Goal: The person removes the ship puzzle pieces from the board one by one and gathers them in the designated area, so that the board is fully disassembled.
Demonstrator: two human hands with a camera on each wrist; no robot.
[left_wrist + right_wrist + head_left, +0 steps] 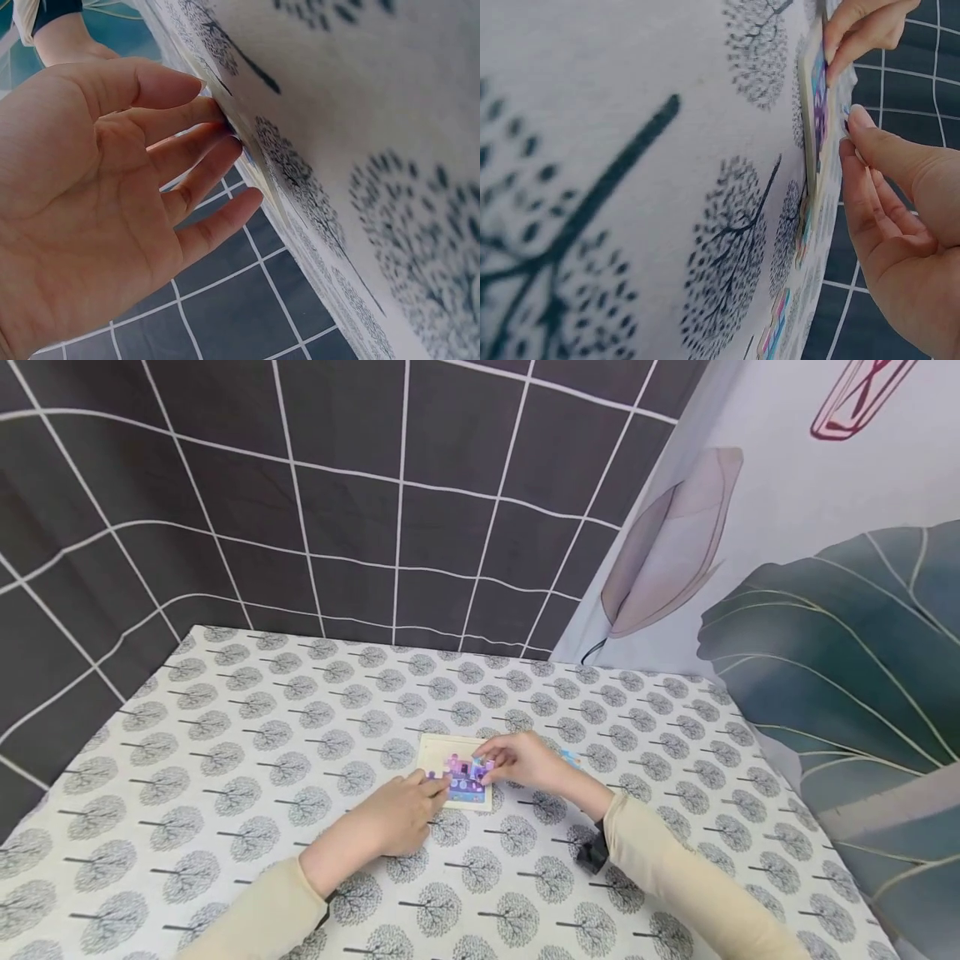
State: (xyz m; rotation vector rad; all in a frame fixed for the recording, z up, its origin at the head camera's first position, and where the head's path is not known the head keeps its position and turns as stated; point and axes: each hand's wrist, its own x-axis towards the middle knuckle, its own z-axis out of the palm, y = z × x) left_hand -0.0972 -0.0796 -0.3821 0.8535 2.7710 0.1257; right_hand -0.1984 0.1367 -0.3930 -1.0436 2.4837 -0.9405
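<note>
Left hand [408,812], fingers loosely extended, touches the puzzle board [433,748] on the desk [352,877]; right hand [529,762] pinches 1 small piece [489,765] just above it — probably light, stiff, best held by opposite edges.

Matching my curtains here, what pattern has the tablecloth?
Tablecloth: grey trees on white, clearest from the head.

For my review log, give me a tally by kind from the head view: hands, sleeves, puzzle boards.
Hands: 2 (left hand, right hand)
Sleeves: 2 (left sleeve, right sleeve)
Puzzle board: 1
Total: 5
</note>
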